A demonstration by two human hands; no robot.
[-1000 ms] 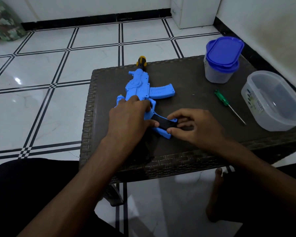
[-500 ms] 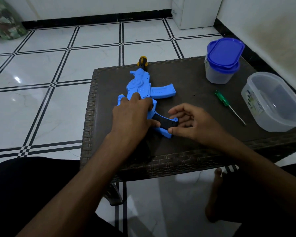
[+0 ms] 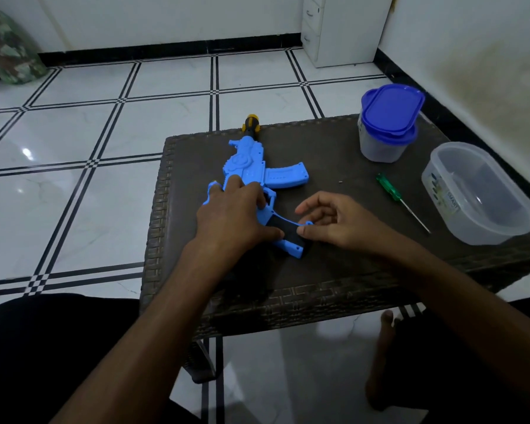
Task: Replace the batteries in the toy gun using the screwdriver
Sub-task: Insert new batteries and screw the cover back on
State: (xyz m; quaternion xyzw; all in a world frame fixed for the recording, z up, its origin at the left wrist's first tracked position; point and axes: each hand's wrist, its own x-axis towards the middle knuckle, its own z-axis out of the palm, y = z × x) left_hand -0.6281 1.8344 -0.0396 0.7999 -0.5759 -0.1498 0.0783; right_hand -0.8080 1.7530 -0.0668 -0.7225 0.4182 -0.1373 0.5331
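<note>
Head view, looking down on the dark woven worktop [image 3: 334, 280], and both bare forearms reach in from the near edge. Big blue toy gun [image 3: 251, 169] lies flat along the left part of the worktop, its orange-and-black muzzle poking over the far edge, its magazine jutting toward the right edge. Left hand [image 3: 236, 218] lies palm-down over the rear body of the gun, fingers spread and fairly straight, pressing it down, thumb stretched along the black grip panel [image 3: 285, 232]. Right hand [image 3: 340, 221] sits just beside it, palm turned inward, fingers loosely curled, thumb tip touching the end of the gun's handle; I can't tell whether it actually pinches anything.

Over at the right edge sits a clear open tub [image 3: 478, 194] with a label on its side, lettering too blurred to read. At the far right corner stands a clear container with a blue lid [image 3: 389, 123]. Between the tub and the gun lies the green-handled screwdriver [image 3: 395, 194], untouched, tip pointing to the near right corner. A tiny pale speck, perhaps a screw [image 3: 340, 181], rests near the magazine.
</note>
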